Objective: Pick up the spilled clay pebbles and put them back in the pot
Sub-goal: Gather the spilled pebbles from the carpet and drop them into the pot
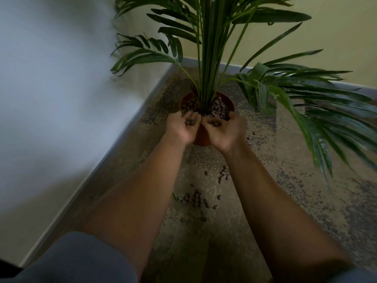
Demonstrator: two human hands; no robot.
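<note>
A terracotta pot (202, 137) with a palm stands on the speckled floor, its top covered with brown clay pebbles (219, 108). My left hand (182, 126) and my right hand (223, 128) are cupped palm-up side by side at the pot's near rim, each holding a small heap of pebbles. The hands hide the front of the rim. More spilled pebbles (196, 199) lie scattered on the floor between my forearms, with a smaller cluster (224, 174) beside my right forearm.
Long palm fronds (302, 94) spread to the right and over the pot. A white wall with a skirting board (114, 152) runs along the left; a yellow wall stands behind. A few stray pebbles (249, 137) lie right of the pot.
</note>
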